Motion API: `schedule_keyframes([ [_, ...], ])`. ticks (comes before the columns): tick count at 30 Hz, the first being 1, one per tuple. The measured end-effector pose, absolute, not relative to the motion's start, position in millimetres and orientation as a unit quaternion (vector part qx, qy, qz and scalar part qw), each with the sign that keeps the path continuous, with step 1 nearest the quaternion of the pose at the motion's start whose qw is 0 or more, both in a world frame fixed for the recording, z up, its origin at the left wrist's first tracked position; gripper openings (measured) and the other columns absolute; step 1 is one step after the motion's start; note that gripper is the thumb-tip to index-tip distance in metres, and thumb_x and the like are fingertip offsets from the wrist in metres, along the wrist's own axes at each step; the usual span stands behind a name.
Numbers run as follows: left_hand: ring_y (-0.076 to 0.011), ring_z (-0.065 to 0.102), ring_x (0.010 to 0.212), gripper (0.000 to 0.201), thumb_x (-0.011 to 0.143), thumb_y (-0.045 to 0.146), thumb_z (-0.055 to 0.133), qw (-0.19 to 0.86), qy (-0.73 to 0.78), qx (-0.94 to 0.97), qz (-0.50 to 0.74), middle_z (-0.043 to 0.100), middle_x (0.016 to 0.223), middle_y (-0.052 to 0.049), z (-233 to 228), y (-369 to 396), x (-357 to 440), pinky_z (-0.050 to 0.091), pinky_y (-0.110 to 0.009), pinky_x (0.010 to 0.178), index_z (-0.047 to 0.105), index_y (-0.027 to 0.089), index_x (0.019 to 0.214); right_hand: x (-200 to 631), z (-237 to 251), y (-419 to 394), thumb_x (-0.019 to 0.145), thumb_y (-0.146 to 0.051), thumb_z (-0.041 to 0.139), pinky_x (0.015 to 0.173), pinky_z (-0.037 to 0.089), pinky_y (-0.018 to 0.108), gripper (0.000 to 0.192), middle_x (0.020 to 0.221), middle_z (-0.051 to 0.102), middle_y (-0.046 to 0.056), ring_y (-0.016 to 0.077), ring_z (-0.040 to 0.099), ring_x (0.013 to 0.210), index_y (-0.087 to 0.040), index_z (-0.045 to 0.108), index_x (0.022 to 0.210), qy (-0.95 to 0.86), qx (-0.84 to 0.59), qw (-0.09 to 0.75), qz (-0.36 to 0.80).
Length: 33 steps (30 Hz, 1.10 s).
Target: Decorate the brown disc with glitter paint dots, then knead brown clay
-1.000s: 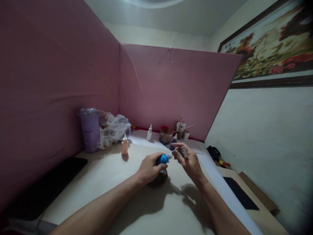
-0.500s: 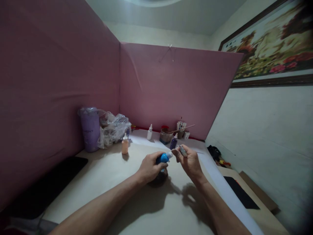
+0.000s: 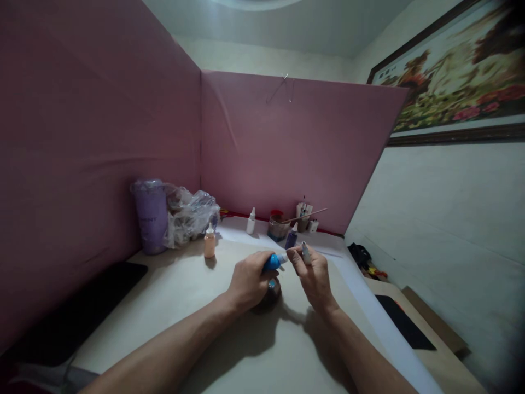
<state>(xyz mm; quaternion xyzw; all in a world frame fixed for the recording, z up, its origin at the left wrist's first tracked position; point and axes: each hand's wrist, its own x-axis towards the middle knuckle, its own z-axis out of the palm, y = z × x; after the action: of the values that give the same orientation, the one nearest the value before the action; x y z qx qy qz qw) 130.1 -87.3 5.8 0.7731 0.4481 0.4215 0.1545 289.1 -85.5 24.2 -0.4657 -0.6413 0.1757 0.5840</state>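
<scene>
A single head-worn camera looks forward and slightly down across the table toward the pink partition filling the left and centre. Both forearms rise from the lower edge; the hands sit near, just below mid-frame. A framed picture occupies the upper right.

My table is pale. On it stand a purple cup, crumpled plastic bag, peach bottle, white bottle, paint jar and brush holder.
</scene>
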Motion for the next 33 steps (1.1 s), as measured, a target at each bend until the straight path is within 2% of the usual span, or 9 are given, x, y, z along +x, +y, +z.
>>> schedule_keyframes([
  [2, -0.0244, 0.057, 0.103, 0.035, 0.078, 0.022, 0.056, 0.129, 0.457, 0.768, 0.429, 0.066, 0.110, -0.007, 6.8, -88.2, 129.9, 0.041, -0.034, 0.090, 0.062, 0.022, 0.113, 286.4, 22.4, -86.2, 0.082, -0.049, 0.059, 0.048, 0.032, 0.023, 0.034, 0.056, 0.048, -0.002, 0.0113, 0.040, 0.051, -0.017, 0.056, 0.070, -0.621, -0.463, 0.601, 0.196],
  [4, -0.0241, 0.057, 0.101, 0.033, 0.078, 0.025, 0.057, 0.171, 0.441, 0.761, 0.444, 0.067, 0.107, -0.007, 7.4, -86.7, 129.4, 0.041, -0.034, 0.090, 0.063, 0.021, 0.110, 286.8, 21.8, -85.2, 0.081, -0.050, 0.060, 0.047, 0.031, 0.023, 0.035, 0.055, 0.048, -0.003, 0.0109, 0.040, 0.049, -0.017, 0.056, 0.070, -0.611, -0.452, 0.606, 0.234],
  [7, -0.0197, 0.059, 0.083, 0.028, 0.075, 0.033, 0.063, 0.382, 0.350, 0.729, 0.447, 0.066, 0.089, -0.005, 8.0, -82.1, 128.6, 0.045, -0.031, 0.079, 0.065, 0.016, 0.097, 292.6, 24.9, -82.6, 0.078, -0.051, 0.065, 0.044, 0.028, 0.023, 0.036, 0.053, 0.046, -0.004, 0.0095, 0.037, 0.047, -0.016, 0.059, 0.074, -0.614, -0.419, 0.591, 0.315],
  [10, -0.0140, 0.057, 0.063, 0.035, 0.072, 0.038, 0.067, 0.594, 0.258, 0.641, 0.411, 0.061, 0.073, -0.003, 8.2, -79.9, 127.9, 0.044, -0.027, 0.064, 0.062, 0.012, 0.093, 299.1, 31.2, -82.6, 0.076, -0.051, 0.067, 0.043, 0.025, 0.023, 0.040, 0.054, 0.044, -0.005, 0.0085, 0.034, 0.046, -0.014, 0.065, 0.089, -0.628, -0.391, 0.565, 0.367],
  [14, -0.0129, 0.056, 0.059, 0.037, 0.071, 0.038, 0.070, 0.680, 0.209, 0.594, 0.376, 0.060, 0.068, -0.004, 8.0, -82.1, 127.3, 0.042, -0.025, 0.058, 0.061, 0.010, 0.095, 302.6, 36.8, -84.7, 0.075, -0.052, 0.067, 0.042, 0.022, 0.023, 0.041, 0.052, 0.041, -0.005, 0.0076, 0.030, 0.046, -0.012, 0.068, 0.085, -0.641, -0.399, 0.532, 0.382],
  [23, -0.0126, 0.055, 0.058, 0.041, 0.069, 0.042, 0.071, 0.684, 0.219, 0.584, 0.379, 0.058, 0.067, -0.003, 8.5, -80.3, 127.7, 0.040, -0.024, 0.055, 0.061, 0.012, 0.096, 303.5, 34.5, -83.5, 0.075, -0.050, 0.067, 0.041, 0.020, 0.023, 0.037, 0.056, 0.047, -0.002, 0.0074, 0.031, 0.046, -0.013, 0.068, 0.083, -0.663, -0.378, 0.514, 0.392],
  [25, -0.0128, 0.055, 0.062, 0.040, 0.071, 0.042, 0.069, 0.622, 0.244, 0.623, 0.407, 0.060, 0.072, -0.003, 7.5, -79.0, 128.5, 0.041, -0.025, 0.059, 0.062, 0.012, 0.097, 301.3, 31.3, -83.3, 0.076, -0.048, 0.067, 0.041, 0.020, 0.023, 0.035, 0.055, 0.046, -0.003, 0.0071, 0.029, 0.045, -0.014, 0.067, 0.082, -0.654, -0.375, 0.529, 0.391],
  [30, -0.0162, 0.055, 0.080, 0.029, 0.079, 0.033, 0.059, 0.374, 0.342, 0.719, 0.476, 0.065, 0.087, -0.002, 6.1, -81.8, 130.8, 0.043, -0.027, 0.076, 0.066, 0.015, 0.101, 291.4, 21.6, -83.8, 0.076, -0.045, 0.069, 0.041, 0.017, 0.023, 0.032, 0.054, 0.042, -0.005, 0.0063, 0.026, 0.044, -0.015, 0.066, 0.084, -0.605, -0.378, 0.578, 0.397],
  [33, -0.0171, 0.057, 0.086, 0.032, 0.082, 0.032, 0.057, 0.321, 0.354, 0.745, 0.466, 0.067, 0.096, -0.003, 8.9, -82.9, 129.1, 0.043, -0.028, 0.082, 0.063, 0.019, 0.111, 286.8, 19.4, -84.6, 0.077, -0.045, 0.068, 0.040, 0.017, 0.022, 0.033, 0.055, 0.042, -0.005, 0.0062, 0.027, 0.045, -0.014, 0.067, 0.087, -0.593, -0.383, 0.589, 0.393],
])
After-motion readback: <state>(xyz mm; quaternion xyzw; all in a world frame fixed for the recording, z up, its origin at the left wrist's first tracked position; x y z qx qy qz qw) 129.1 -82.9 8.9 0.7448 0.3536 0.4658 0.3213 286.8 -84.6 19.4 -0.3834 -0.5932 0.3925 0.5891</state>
